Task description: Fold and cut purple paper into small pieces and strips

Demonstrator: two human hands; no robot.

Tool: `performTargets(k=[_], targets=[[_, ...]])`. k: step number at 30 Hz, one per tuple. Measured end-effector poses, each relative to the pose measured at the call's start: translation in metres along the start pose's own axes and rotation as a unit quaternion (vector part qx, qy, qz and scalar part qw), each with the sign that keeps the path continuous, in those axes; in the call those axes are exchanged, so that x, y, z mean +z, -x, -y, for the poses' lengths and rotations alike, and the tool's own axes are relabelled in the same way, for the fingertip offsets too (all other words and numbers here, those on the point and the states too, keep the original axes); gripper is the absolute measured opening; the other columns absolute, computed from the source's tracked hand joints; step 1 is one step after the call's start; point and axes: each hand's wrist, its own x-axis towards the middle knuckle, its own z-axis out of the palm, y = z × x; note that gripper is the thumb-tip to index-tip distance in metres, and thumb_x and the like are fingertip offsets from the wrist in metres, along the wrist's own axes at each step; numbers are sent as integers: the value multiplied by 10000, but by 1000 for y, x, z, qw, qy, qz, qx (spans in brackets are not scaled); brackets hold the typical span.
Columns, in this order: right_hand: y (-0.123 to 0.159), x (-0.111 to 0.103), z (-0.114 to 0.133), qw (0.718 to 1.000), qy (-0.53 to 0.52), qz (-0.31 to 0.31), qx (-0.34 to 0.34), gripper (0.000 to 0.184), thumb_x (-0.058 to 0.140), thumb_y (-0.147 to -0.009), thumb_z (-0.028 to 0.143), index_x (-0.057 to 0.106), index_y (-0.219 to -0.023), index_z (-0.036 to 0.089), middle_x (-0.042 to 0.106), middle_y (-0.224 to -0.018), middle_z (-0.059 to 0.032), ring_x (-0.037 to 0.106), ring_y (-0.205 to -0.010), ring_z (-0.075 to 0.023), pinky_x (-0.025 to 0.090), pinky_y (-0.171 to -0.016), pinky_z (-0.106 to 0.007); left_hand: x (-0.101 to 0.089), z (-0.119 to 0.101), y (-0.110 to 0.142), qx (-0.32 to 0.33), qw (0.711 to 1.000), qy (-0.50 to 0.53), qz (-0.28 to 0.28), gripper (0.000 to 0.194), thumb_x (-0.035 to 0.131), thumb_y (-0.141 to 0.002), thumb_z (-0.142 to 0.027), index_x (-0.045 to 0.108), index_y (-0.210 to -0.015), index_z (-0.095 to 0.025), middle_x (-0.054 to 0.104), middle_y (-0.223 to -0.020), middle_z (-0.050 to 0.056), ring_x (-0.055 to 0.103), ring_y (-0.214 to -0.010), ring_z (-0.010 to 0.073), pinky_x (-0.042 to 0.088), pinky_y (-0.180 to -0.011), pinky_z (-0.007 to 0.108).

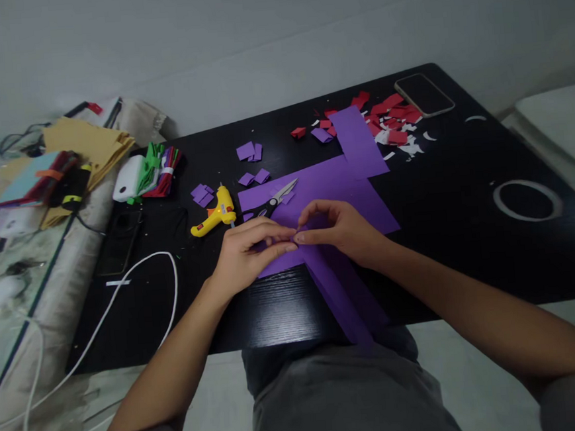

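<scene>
My left hand and my right hand meet over the middle of the table, thumbs and fingertips pinched together at the end of a purple paper strip. The strip runs from my fingertips down past the table's front edge. Beneath my hands lies a larger purple paper sheet. Black-handled scissors rest on that sheet, just beyond my fingers. To the left of them is a yellow glue gun. The fold held between my fingertips is too small to make out.
Small folded purple pieces lie in groups behind the glue gun. Red and white paper scraps sit near a phone at the back right. A tape ring is at right; a white cable loops at left.
</scene>
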Motion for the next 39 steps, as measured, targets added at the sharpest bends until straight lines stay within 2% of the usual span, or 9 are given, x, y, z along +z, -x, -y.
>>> performTargets(k=[9,15,18,21,26,30,36,39], targets=[[0,0,0,1000,-5,3,-7,279,914,-645,321,718,-818,223,706,-846,26,616,-858,-173,455,-879,-347,-1,-1,0,0,1000,4,6,190,833,-852,-243,793,-1034,-209,775,-901,43,687,-768,140,555,-693,273],[-1,-2,1,1000,14,-6,-4,309,912,-645,390,718,-822,229,711,-897,7,624,-882,-188,472,-874,-362,-5,-2,-3,-67,997,36,22,184,765,-907,-257,772,-1080,-192,731,-894,45,650,-740,125,538,-672,250],[-1,-1,1,999,31,-13,-11,309,913,-645,403,724,-820,233,712,-896,4,627,-907,-200,470,-911,-380,-4,-2,-3,-93,995,30,28,114,695,-947,-277,742,-964,-175,688,-817,26,619,-710,122,508,-649,242],[-1,0,1,999,31,-11,-7,297,911,-643,374,722,-823,234,712,-887,9,628,-891,-197,470,-917,-384,2,-4,-1,-115,992,27,42,167,659,-961,-302,678,-858,-171,622,-727,-6,563,-653,112,457,-610,232],[-1,1,-1,998,51,-13,-17,264,901,-655,323,726,-828,231,712,-880,13,621,-878,-187,465,-919,-371,8,-5,1,-145,987,37,62,214,618,-972,-318,621,-814,-173,565,-697,-22,501,-625,109,394,-581,230],[-1,1,0,999,44,-14,3,310,924,-633,341,743,-857,225,700,-854,19,605,-819,-170,482,-810,-335,7,-4,1,-155,985,58,55,199,609,-957,-286,617,-796,-170,546,-683,-24,479,-613,107,374,-571,231],[-1,-2,2,996,-38,1,81,401,933,-629,387,782,-964,228,674,-709,39,604,-629,-144,488,-613,-294,6,-3,0,-155,986,66,20,199,625,-936,-258,606,-759,-169,536,-649,-30,463,-584,97,366,-552,226],[-2,-2,1,996,-41,-19,77,411,953,-598,368,788,-948,227,651,-653,53,585,-573,-128,475,-573,-282,5,-3,-1,-157,985,72,15,181,630,-925,-245,610,-761,-171,544,-645,-33,464,-577,94,368,-548,222]])
